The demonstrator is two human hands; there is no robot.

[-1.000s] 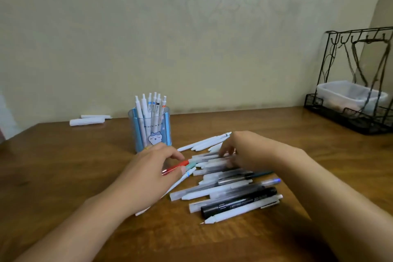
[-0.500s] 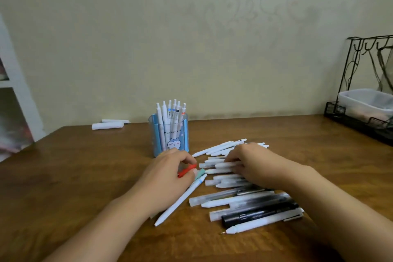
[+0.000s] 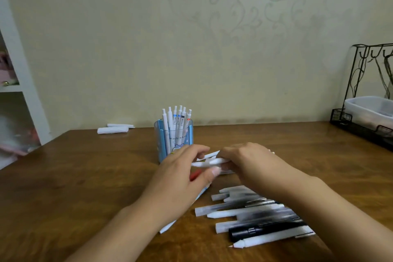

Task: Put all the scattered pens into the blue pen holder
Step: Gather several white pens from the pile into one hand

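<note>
Blue pen holder (image 3: 163,140) reads "Hachiware"; right hand (image 3: 244,160) fingers clamp white pens (image 3: 209,162); left hand (image 3: 180,178) pinches them too.

The left hand (image 3: 180,178) covers most of a red pen (image 3: 194,176) and the middle of a white pen (image 3: 168,227). The right hand (image 3: 246,161) hides the far ends of the white pens (image 3: 209,162) it holds. The scattered pens (image 3: 255,217) are blurred. The wire rack (image 3: 365,100) is cut by the right edge.

Upright pens (image 3: 177,118) crowding holder (image 3: 162,140) mouth
</note>
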